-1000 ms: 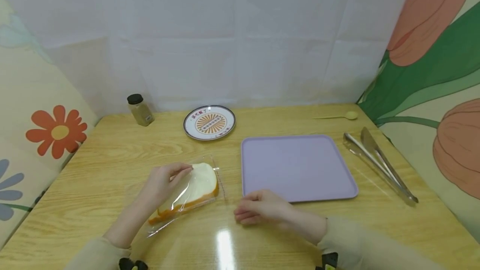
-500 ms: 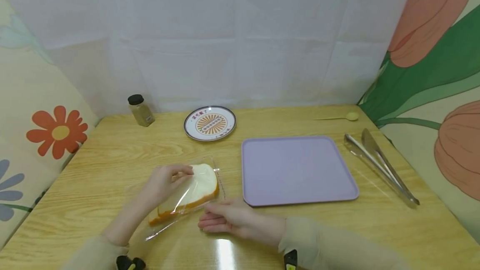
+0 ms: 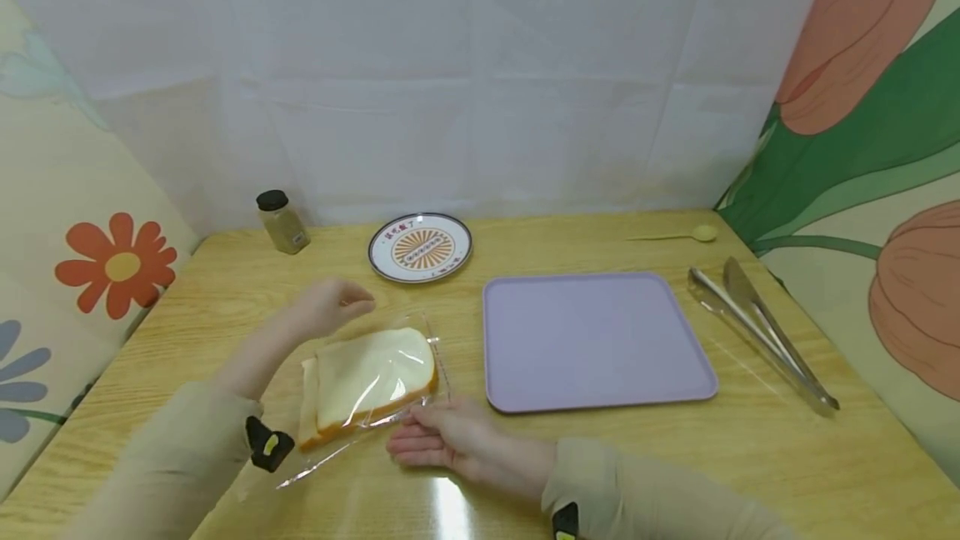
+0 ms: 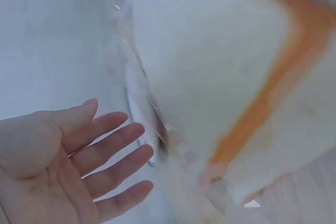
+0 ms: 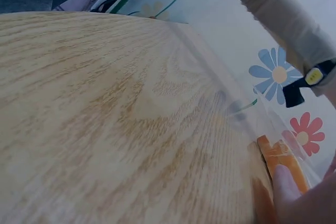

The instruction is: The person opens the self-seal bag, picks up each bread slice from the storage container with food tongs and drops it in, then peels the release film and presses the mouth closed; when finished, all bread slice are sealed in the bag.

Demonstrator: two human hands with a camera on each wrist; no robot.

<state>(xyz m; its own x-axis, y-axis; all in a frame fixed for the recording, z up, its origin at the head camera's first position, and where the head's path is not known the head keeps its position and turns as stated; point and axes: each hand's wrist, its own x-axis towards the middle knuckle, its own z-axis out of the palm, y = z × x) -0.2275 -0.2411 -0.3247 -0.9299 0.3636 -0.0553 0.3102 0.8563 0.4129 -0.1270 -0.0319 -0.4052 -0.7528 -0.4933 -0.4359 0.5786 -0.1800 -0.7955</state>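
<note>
Bread (image 3: pixel 360 373) in clear wrapper (image 3: pixel 396 367); left hand (image 3: pixel 330 309) empty, fingers loose; right hand (image 3: pixel 453 442) beside near edge, fingers extended, gripping nothing. Best supported underneath.

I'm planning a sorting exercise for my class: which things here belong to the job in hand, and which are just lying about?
In the job, it seems:
bread slices
clear wrapper around them
right hand, at the wrapper's near edge
left hand, holding nothing

Apparently just lying about:
black-lidded jar
patterned plate
purple tray
yellow spoon
metal tongs
</note>
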